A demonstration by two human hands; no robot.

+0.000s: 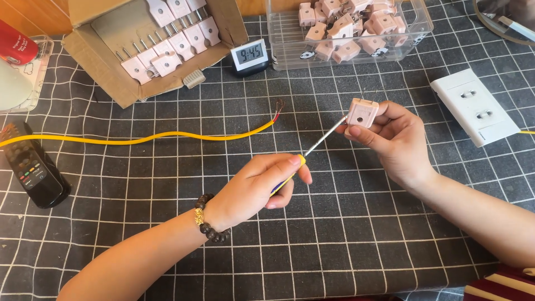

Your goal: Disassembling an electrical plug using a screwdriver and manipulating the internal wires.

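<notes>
One pale pink plug (362, 112), its two thin metal prongs pointing up, is clamped between the fingers of the right hand (397, 138) above the middle of the desk (345, 234). One screwdriver (320, 137), with a slim steel shaft and a yellow-and-blue handle, is gripped in the closed left hand (261, 187); its tip meets the plug's left side. The left wrist carries one beaded bracelet (209, 220). One yellow cable (145, 138) runs across the grid-patterned cloth from the left edge, ending in bared wire strands just left of the plug. Behind it, one open cardboard box (100, 72) at upper left holds rows of like plugs, roughly a dozen showing, and one clear plastic tub (415, 33) at upper centre holds a loose heap too tangled to count. One small digital clock (249, 56) stands between the two. One white socket plate (473, 106) with two outlets lies to the right; one black remote control (33, 170) lies at far left.
</notes>
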